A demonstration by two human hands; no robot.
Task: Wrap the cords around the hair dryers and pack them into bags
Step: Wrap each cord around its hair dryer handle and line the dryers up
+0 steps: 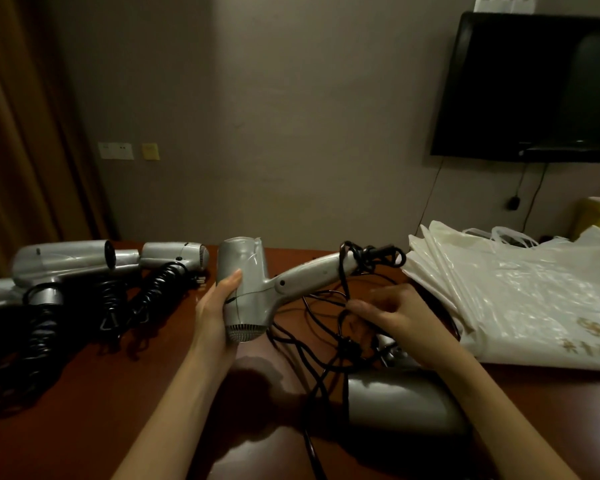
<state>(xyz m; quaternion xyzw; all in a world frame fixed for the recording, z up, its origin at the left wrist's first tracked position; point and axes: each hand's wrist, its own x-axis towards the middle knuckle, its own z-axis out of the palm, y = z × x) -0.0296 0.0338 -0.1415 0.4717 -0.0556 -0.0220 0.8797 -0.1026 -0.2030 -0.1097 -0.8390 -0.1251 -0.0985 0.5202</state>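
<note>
My left hand (215, 306) grips the barrel of a silver hair dryer (253, 289), held above the table with its handle pointing right. A few turns of its thin black cord (371, 256) sit knotted around the handle's end. My right hand (392, 315) pinches a strand of that cord just below the handle. The remaining cord lies in loose loops (326, 341) on the table. Another grey dryer (402, 403) lies under my right forearm. A pile of white plastic bags (520, 299) rests to the right.
Several silver dryers (70, 261) with coiled black cords (153, 292) lie at the left on the dark red table (84, 410). A dark television (534, 88) hangs on the wall at the right, and a curtain covers the far left.
</note>
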